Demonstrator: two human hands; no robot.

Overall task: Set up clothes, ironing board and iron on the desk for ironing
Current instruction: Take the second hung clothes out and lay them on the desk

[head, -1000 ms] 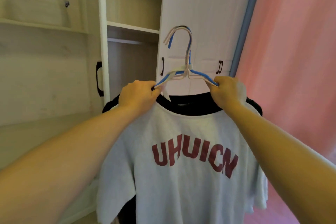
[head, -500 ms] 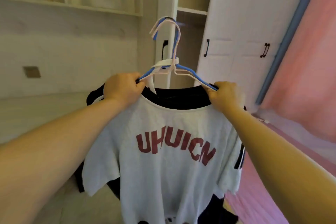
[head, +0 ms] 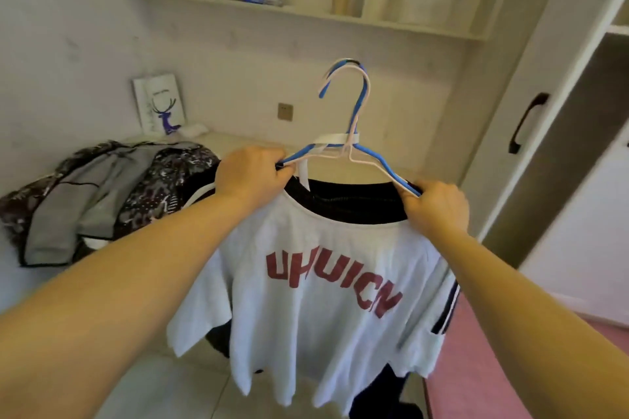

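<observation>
I have my left hand (head: 253, 172) and right hand (head: 437, 206) closed on the shoulders of the stacked wire hangers (head: 343, 146), the white printed T-shirt (head: 316, 289) hanging limp and light short of the worktop (head: 238, 139), so I'd judge the stiff hangers the safest hold.

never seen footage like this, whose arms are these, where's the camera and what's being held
No machine here: these are a person's own bare arms, filmed by one wide-angle camera worn on the head and aimed forward and down. The left hand and right hand each grip a shoulder of a bundle of wire hangers. A white T-shirt with red letters hangs in front, with dark clothes behind it. Beyond, a desk carries a heap of patterned and grey clothing and a small deer picture. A wardrobe stands to the right.
</observation>
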